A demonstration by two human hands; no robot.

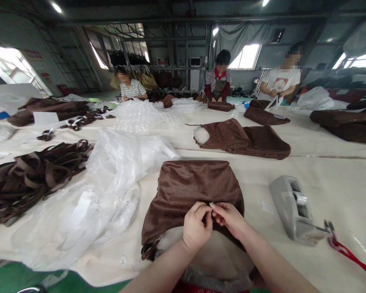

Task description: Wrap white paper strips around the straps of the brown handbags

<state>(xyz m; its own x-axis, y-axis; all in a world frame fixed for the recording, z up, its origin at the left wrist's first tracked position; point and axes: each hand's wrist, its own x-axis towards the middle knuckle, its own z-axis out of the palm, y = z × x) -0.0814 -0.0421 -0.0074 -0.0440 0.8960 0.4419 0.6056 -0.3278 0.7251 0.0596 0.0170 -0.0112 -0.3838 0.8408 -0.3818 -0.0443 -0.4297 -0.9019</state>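
Note:
A brown leather bag [195, 181] lies flat on the cream-covered table, its curved opening toward me and a zipper line across its middle. Over that zipper, my left hand [198, 224] has its fingers curled together in a pinch. My right hand [227, 215] meets it at the fingertips, thumb and forefinger pressed together on something small and pale. What the left fingers hold, if anything, is too small to name. Grey-beige material [222, 248] shows below the hands, inside the bag's curve.
Left are clear plastic bags [110, 175] and a heap of brown straps [33, 175]. Right are a grey tape dispenser [295, 207] and red-handled pliers [334, 240]. More brown bags [238, 138] lie ahead. Across the table, three people work.

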